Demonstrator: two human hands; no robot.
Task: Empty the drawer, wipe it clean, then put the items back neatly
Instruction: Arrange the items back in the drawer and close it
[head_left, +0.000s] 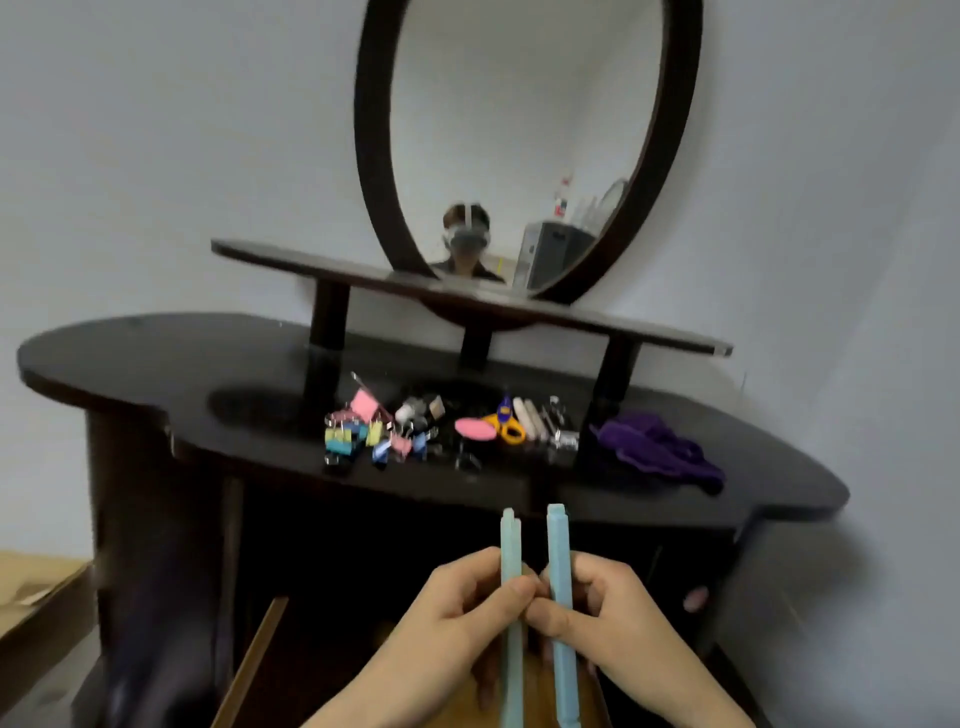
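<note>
My left hand (457, 608) grips a light blue stick-shaped item (510, 545), held upright. Beside it my right hand (602, 608) grips a second light blue stick (558, 540), also upright. Both sticks rise in front of the dark dressing table's edge (675, 506). Below the hands the open drawer's wooden side (249, 665) shows; its inside is mostly hidden. On the tabletop lie coloured binder clips (363, 434), a pink oval item (475, 429), yellow-handled scissors (506, 423), pale sticks (530, 418) and a purple cloth (657, 447).
A raised dark shelf (649, 332) on posts spans the table's back, with an oval mirror (524, 130) above it. A cardboard piece (36, 587) lies at the lower left. Grey walls surround the table.
</note>
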